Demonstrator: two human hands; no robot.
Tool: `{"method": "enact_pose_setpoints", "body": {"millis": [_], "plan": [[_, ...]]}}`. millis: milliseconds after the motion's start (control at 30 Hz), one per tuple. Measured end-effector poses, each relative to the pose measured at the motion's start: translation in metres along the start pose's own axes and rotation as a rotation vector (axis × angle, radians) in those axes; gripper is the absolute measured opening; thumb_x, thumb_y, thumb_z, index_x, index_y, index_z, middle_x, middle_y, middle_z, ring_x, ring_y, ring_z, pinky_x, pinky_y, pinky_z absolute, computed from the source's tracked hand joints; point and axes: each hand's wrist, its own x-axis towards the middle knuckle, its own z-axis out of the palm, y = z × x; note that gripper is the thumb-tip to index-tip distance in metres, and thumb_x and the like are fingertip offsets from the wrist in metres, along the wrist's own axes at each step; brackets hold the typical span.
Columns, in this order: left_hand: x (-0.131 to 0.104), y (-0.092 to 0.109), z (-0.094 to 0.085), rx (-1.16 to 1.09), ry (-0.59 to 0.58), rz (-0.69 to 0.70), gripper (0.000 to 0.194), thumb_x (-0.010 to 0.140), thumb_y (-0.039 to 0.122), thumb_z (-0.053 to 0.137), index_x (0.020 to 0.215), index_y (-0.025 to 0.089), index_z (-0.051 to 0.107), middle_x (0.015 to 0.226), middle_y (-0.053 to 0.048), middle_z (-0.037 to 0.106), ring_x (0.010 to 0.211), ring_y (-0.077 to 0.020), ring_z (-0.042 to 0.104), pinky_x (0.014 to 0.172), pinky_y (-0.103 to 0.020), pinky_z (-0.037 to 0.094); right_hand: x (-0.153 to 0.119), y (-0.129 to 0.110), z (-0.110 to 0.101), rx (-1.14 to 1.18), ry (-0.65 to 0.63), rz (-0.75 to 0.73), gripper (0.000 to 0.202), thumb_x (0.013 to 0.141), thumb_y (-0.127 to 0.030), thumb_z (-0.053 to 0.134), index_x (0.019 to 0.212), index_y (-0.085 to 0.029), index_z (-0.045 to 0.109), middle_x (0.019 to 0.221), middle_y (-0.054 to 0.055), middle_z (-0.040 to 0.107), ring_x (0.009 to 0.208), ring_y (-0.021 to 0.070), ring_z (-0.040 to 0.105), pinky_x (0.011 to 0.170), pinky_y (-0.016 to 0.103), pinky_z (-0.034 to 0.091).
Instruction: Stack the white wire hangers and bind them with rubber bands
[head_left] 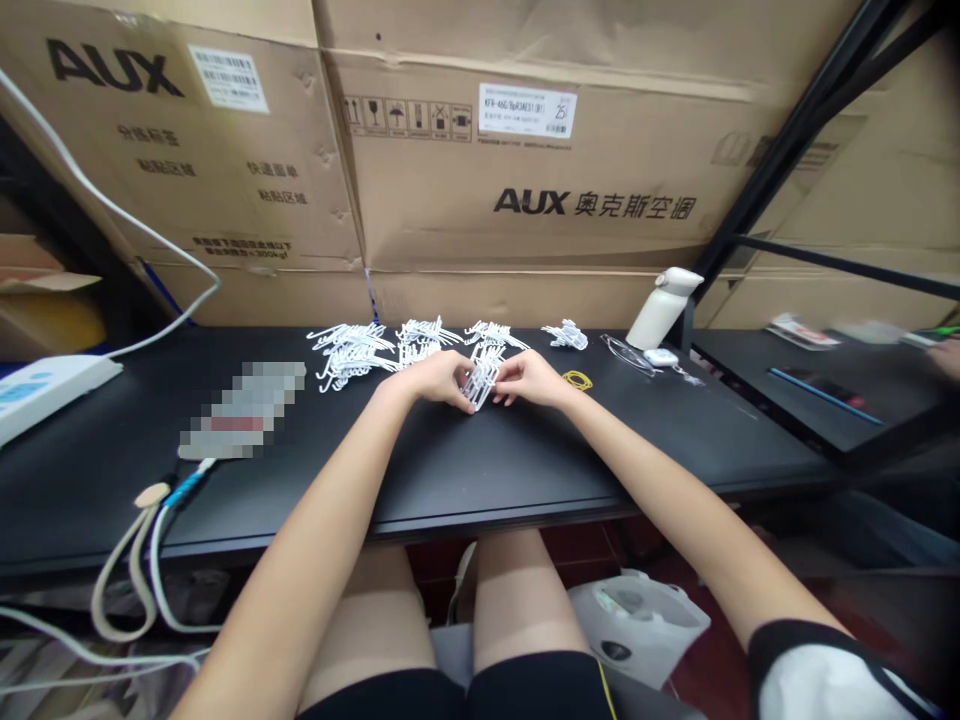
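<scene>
A bunch of small white hangers (482, 385) stands upright on the black table between my two hands. My left hand (437, 380) is closed around its left side, thumb and fingers gripping it. From the right, my right hand (529, 379) has its fingers bent in a pinch at the bunch's edge. Just behind are piles of the same hangers: a large left pile (349, 355), a middle pile (424, 338) and a right pile (495, 333), partly hidden by the hands. A smaller white cluster (566, 335) lies farther right. Yellow rubber bands (577, 380) rest beside my right wrist.
Large cardboard boxes (600, 150) wall off the back. At right stand a cream bottle (664, 308) and eyeglasses (628, 352). A blurred-out phone (244, 412) with a cable lies left, near a white power strip (56, 392). A plastic bag (645, 625) sits below the table edge.
</scene>
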Motion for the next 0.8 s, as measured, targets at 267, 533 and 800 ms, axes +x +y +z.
{"method": "enact_pose_setpoints", "body": {"millis": [267,533,800], "plan": [[-0.001,0.006,0.004,-0.023,-0.01,0.057,0.031,0.059,0.042,0.077,0.066,0.02,0.057,0.058,0.002,0.065,0.053,-0.0178,0.064,0.052,-0.024,0.044,-0.002,-0.003,0.0,-0.025,0.015,-0.002,0.021,0.064,-0.032,0.074,0.066,-0.012,0.067,0.059,0.005,0.068,0.057,0.0173,0.068,0.051,0.024,0.055],[-0.001,0.004,0.002,-0.398,-0.139,-0.013,0.034,0.057,0.038,0.081,0.08,0.015,0.071,0.073,-0.006,0.072,0.069,-0.0199,0.069,0.063,-0.029,0.054,-0.006,-0.017,-0.009,-0.147,-0.016,-0.146,0.022,0.065,-0.033,0.076,0.067,-0.012,0.071,0.061,0.002,0.066,0.054,0.01,0.056,0.052,0.022,0.042],[-0.004,0.006,-0.004,-0.44,-0.107,-0.06,0.039,0.061,0.048,0.078,0.081,0.014,0.074,0.077,-0.006,0.072,0.062,-0.0145,0.065,0.053,-0.022,0.043,-0.009,-0.022,-0.013,0.058,-0.067,-0.06,0.03,0.069,-0.043,0.075,0.074,-0.013,0.071,0.068,0.005,0.07,0.061,0.0139,0.063,0.054,0.024,0.046]]}}
